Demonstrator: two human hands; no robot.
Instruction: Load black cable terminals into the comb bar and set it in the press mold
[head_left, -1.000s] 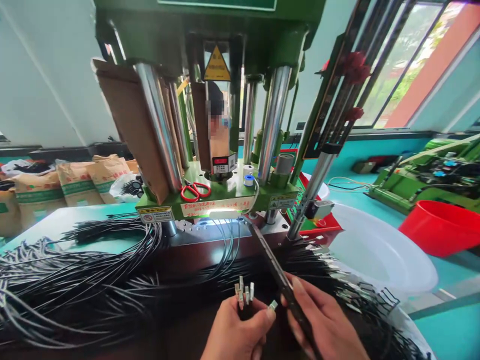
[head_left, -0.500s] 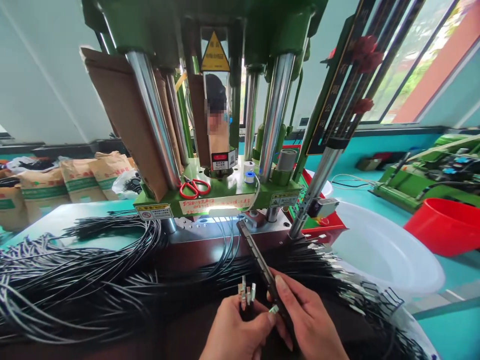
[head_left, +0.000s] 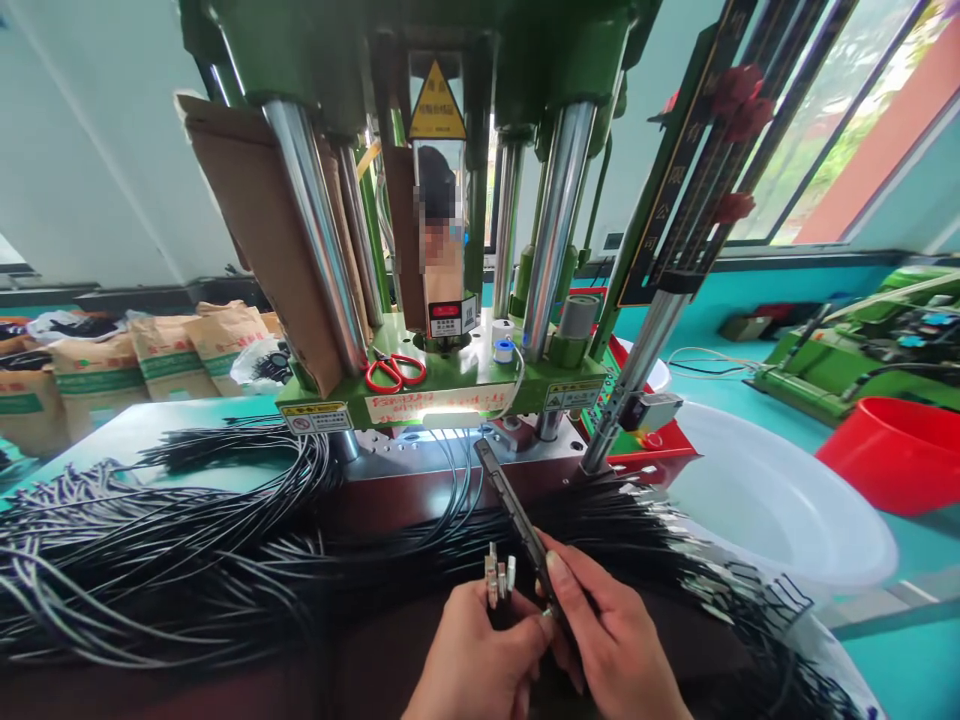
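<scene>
My left hand (head_left: 484,650) is closed around several small metal connectors (head_left: 499,577), whose silvery ends stick up above the fingers. Beside it, my right hand (head_left: 615,635) grips a long dark bar (head_left: 517,515) with notches along it, which slants up and away to the left. The left thumb and fingertips are at the bar's side, near a small metal piece. Black cables (head_left: 450,550) lie in a thick bundle behind both hands. Thin cables (head_left: 457,470) run down from the lit gap of the green press (head_left: 487,375).
Red scissors (head_left: 395,372) lie on the press ledge. Cable bundles (head_left: 187,540) cover the left. Metal-ended cables (head_left: 697,560), a white tub (head_left: 780,500) and a red bucket (head_left: 892,450) are at right. A person (head_left: 436,190) is visible behind the press.
The small metal piece at my left fingertips has moved in against the bar and shows less. Both hands keep their hold. The view has shifted slightly.
</scene>
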